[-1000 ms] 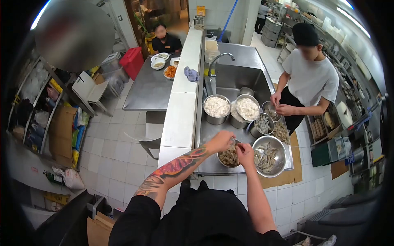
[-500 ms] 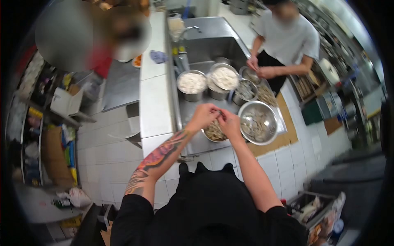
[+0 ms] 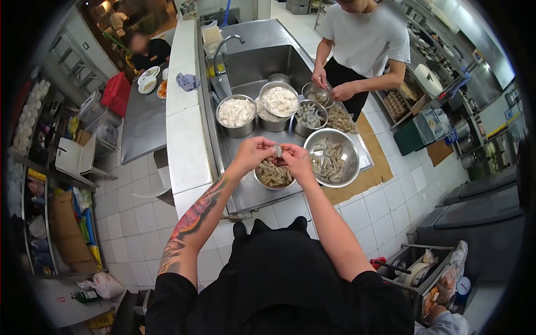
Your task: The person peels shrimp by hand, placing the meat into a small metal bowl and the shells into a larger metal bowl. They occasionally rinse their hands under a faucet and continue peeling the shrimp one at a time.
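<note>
Between the fingertips of my left hand and my right hand is a small greyish shrimp, pinched from both sides. Directly below sits a bowl of shrimp shells, partly covered by my hands. To the right stands a wide steel bowl holding several whole shrimp. Behind it, a steel pot contains grey peeled shrimp. Two containers of pale white pieces, one on the left and one raised on another pot, stand farther back.
A steel sink with a curved faucet lies behind the pots. Across the counter, a co-worker in a white shirt handles something small over a bowl. A white tiled ledge runs along the left, with a purple cloth on it.
The whole view has shifted, so the counter and pots appear farther left and higher. My hands stay together above the shell bowl, and the shrimp between them now shows more plainly.
</note>
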The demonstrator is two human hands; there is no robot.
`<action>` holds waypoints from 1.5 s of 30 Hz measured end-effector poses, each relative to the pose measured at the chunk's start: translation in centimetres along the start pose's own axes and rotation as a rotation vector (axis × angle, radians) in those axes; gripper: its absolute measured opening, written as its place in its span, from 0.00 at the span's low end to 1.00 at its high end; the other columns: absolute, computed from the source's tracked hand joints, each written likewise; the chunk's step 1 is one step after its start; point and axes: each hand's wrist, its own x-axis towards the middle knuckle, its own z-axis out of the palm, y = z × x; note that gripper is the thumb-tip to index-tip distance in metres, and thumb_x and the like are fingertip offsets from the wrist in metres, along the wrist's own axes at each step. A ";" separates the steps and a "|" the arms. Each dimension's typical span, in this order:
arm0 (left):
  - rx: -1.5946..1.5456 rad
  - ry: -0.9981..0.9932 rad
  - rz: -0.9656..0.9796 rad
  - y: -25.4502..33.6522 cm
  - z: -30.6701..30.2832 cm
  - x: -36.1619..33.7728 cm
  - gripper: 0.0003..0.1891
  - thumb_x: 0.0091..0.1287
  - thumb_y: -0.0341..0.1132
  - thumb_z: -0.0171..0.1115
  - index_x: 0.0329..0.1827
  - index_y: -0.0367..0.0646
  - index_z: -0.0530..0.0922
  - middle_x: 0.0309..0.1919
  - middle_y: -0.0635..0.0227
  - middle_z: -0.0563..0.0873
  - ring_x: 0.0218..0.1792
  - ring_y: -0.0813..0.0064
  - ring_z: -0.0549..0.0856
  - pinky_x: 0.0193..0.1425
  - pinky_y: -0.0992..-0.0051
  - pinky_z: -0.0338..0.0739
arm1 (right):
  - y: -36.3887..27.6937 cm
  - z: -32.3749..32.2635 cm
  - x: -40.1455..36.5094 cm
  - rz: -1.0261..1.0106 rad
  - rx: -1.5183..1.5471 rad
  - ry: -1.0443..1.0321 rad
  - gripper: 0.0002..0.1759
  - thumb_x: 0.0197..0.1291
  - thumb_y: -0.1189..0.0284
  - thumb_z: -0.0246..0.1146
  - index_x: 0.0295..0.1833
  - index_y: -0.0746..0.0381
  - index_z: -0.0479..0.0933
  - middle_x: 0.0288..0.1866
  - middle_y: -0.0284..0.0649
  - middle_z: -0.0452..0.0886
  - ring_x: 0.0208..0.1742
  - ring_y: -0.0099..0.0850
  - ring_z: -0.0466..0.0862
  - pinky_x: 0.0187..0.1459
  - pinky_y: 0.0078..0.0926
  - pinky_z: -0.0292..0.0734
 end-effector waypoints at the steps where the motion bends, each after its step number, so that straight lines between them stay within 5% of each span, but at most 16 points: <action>1: 0.001 -0.002 0.002 0.3 0.1 0.0 0.11 0.69 0.28 0.71 0.50 0.30 0.85 0.37 0.66 0.91 0.36 0.82 0.88 0.42 0.80 0.84 | -0.4 -0.1 0.0 0.017 0.032 0.003 0.15 0.71 0.75 0.60 0.57 0.73 0.81 0.39 0.40 0.90 0.38 0.28 0.90 0.41 0.26 0.87; 6: 0.200 0.049 0.012 0.9 0.2 -0.3 0.12 0.70 0.27 0.69 0.52 0.30 0.85 0.37 0.65 0.91 0.36 0.82 0.88 0.42 0.80 0.84 | -0.7 0.7 0.1 -0.090 -0.246 0.051 0.14 0.69 0.74 0.62 0.55 0.72 0.82 0.39 0.44 0.90 0.37 0.35 0.91 0.41 0.31 0.86; 8: 0.252 0.057 0.049 0.7 0.3 -0.4 0.12 0.70 0.28 0.69 0.52 0.30 0.86 0.38 0.64 0.92 0.36 0.81 0.89 0.42 0.78 0.84 | -2.2 1.4 -0.2 -0.303 -0.879 0.068 0.16 0.63 0.71 0.66 0.53 0.68 0.84 0.38 0.52 0.89 0.37 0.46 0.90 0.41 0.38 0.84; 10: 0.306 0.062 0.082 0.9 0.5 -0.6 0.12 0.69 0.30 0.69 0.51 0.30 0.86 0.38 0.63 0.92 0.37 0.80 0.90 0.42 0.77 0.84 | -2.1 1.5 0.2 -0.366 -0.886 0.073 0.17 0.59 0.70 0.68 0.52 0.66 0.85 0.39 0.56 0.87 0.38 0.55 0.87 0.42 0.44 0.81; 13: 0.411 0.057 0.128 1.2 0.4 -0.7 0.12 0.71 0.28 0.67 0.52 0.29 0.86 0.39 0.63 0.92 0.38 0.83 0.89 0.44 0.79 0.84 | -1.5 1.4 0.6 -0.391 -0.916 0.109 0.16 0.60 0.70 0.67 0.51 0.66 0.85 0.37 0.54 0.87 0.36 0.47 0.89 0.42 0.42 0.81; 15: 0.375 0.040 0.082 1.0 0.3 -0.7 0.12 0.71 0.28 0.67 0.53 0.29 0.86 0.38 0.63 0.92 0.37 0.82 0.89 0.44 0.79 0.85 | -1.3 0.9 0.7 -0.231 -0.789 0.074 0.15 0.62 0.72 0.65 0.52 0.69 0.83 0.32 0.47 0.88 0.32 0.33 0.90 0.36 0.32 0.84; 16: 0.374 0.040 0.082 0.8 0.1 -0.6 0.12 0.71 0.28 0.67 0.53 0.29 0.86 0.38 0.63 0.92 0.37 0.82 0.89 0.44 0.79 0.85 | -0.9 0.6 0.8 -0.232 -0.790 0.073 0.15 0.62 0.72 0.65 0.52 0.69 0.83 0.32 0.47 0.88 0.32 0.33 0.90 0.36 0.32 0.84; 18: 0.218 -0.030 0.053 0.5 -0.4 -0.2 0.12 0.72 0.28 0.68 0.54 0.30 0.85 0.40 0.64 0.91 0.37 0.82 0.88 0.43 0.79 0.85 | -0.1 -0.1 1.2 0.065 -0.112 -0.021 0.13 0.68 0.75 0.60 0.52 0.72 0.80 0.36 0.46 0.89 0.34 0.32 0.90 0.37 0.30 0.87; 24: -0.008 -0.082 -0.001 1.8 -0.4 -0.3 0.14 0.72 0.30 0.68 0.56 0.31 0.84 0.43 0.65 0.91 0.39 0.82 0.87 0.44 0.80 0.83 | -1.0 -0.8 0.6 0.150 0.164 -0.064 0.10 0.73 0.77 0.55 0.52 0.70 0.78 0.38 0.42 0.87 0.35 0.32 0.91 0.38 0.27 0.90; 36: 0.503 0.157 0.293 2.3 0.3 -0.9 0.10 0.65 0.28 0.71 0.49 0.38 0.86 0.43 0.68 0.89 0.42 0.81 0.85 0.48 0.75 0.82 | -0.8 1.7 -0.1 -0.056 0.068 0.101 0.14 0.67 0.82 0.55 0.57 0.67 0.75 0.39 0.38 0.84 0.32 0.24 0.86 0.33 0.23 0.86; 40: 0.361 0.166 0.248 0.3 0.0 -0.1 0.13 0.66 0.30 0.72 0.52 0.37 0.82 0.44 0.68 0.86 0.44 0.81 0.84 0.50 0.76 0.82 | -0.8 2.0 0.1 -0.212 -0.035 0.223 0.10 0.68 0.79 0.60 0.53 0.69 0.76 0.39 0.38 0.85 0.31 0.20 0.84 0.34 0.19 0.83; 42: 0.114 0.029 0.079 -0.6 0.2 0.3 0.17 0.66 0.31 0.72 0.55 0.36 0.78 0.44 0.69 0.84 0.44 0.81 0.83 0.51 0.77 0.82 | -1.1 2.3 -0.1 -0.266 -0.124 0.237 0.10 0.67 0.78 0.63 0.51 0.70 0.78 0.38 0.38 0.86 0.33 0.19 0.84 0.36 0.19 0.82; 45: 0.161 0.058 0.150 -1.7 -0.1 0.9 0.18 0.66 0.31 0.72 0.54 0.36 0.77 0.43 0.67 0.85 0.42 0.79 0.84 0.48 0.77 0.82 | -1.9 3.2 -0.8 -0.338 -0.311 0.257 0.07 0.65 0.79 0.65 0.48 0.69 0.81 0.37 0.37 0.88 0.37 0.18 0.86 0.40 0.19 0.82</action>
